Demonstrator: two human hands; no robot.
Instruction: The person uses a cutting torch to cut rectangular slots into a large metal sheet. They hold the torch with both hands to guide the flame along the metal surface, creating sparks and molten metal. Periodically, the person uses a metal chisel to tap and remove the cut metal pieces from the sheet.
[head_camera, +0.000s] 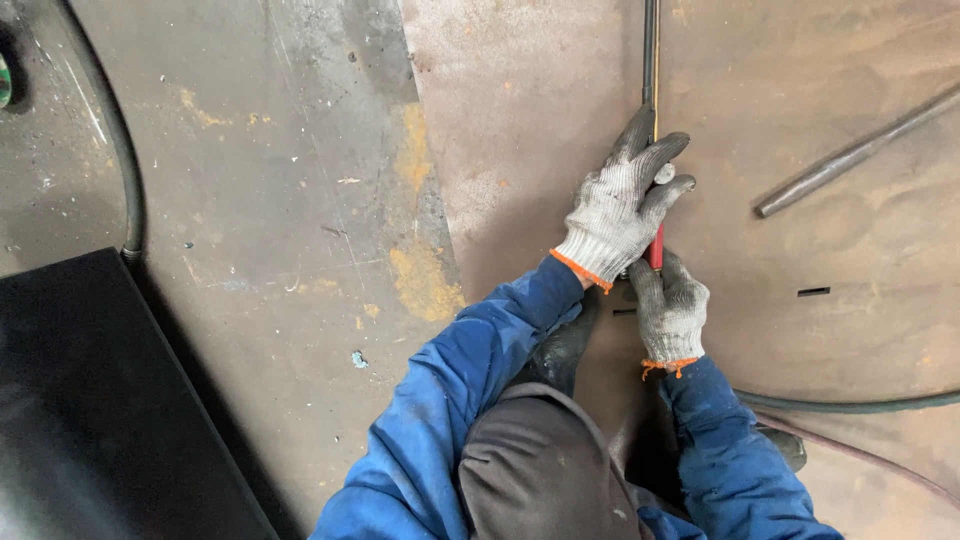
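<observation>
Gripping a red-handled tool (657, 245), both gloved hands (left (620, 205), right (670, 310)) press a dark bar (649, 50).

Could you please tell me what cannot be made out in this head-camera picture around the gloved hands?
- Head view: the red tool is mostly hidden by the left hand and right hand.
- The long dark straight bar is cut off by the top edge.
- The black hose runs off the right edge.
</observation>
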